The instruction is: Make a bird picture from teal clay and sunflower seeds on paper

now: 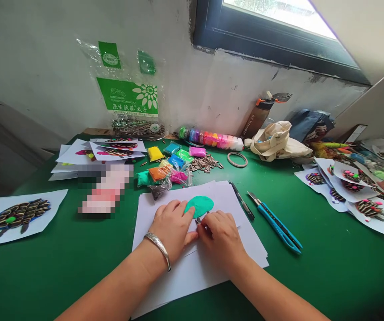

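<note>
Green worktop (27, 276) is carrying white paper (205, 272), where the loosely spread left hand (171, 225) is touching a turquoise clay oval (201, 205) and the right hand (221, 236), grip narrow, is pinching an apparent seed (198, 220) by its near edge, seemingly positioning it, next calling for gentle pressure.

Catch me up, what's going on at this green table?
A person is working on a flat oval of green clay on white paper. The left hand rests at its left edge; the right hand pinches a small dark piece, too hidden to identify, at its lower edge. Striped seeds lie beyond, a blue cutter to the right.
</note>
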Demonstrator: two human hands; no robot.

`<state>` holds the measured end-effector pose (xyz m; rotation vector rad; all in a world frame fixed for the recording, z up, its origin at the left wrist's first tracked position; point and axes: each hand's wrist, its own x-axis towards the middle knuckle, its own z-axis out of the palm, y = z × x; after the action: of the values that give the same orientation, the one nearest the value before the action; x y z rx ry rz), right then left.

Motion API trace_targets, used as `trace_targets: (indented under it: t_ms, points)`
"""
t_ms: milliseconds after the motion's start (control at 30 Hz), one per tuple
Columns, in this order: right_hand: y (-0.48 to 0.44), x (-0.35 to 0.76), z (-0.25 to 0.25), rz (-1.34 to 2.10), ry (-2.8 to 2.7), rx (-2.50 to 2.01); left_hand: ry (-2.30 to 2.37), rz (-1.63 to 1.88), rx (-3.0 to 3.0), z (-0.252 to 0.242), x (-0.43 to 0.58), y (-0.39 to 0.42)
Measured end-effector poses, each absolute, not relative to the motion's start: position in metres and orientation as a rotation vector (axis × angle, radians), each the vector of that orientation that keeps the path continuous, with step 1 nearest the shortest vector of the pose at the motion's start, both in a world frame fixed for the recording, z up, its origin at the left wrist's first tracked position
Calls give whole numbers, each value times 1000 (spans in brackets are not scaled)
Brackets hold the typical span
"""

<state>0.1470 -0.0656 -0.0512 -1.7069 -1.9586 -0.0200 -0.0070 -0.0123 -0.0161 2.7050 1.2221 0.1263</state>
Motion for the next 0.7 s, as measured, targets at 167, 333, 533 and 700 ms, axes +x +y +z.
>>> trace_targets:
  t_ms: [167,333,533,700]
  points:
    - [-64,147,-52,7,-1942,-1757,1224,107,2709,-16,-7,-12]
    - [-63,145,-52,19,-1914,-1762,1228,114,2722,-16,-7,-12]
    - [-62,143,-50,75,-1891,-1817,1236,113,2727,-18,-7,-12]
    - [-63,146,-50,151,-1830,-1791,1251,103,2723,-18,-6,-13]
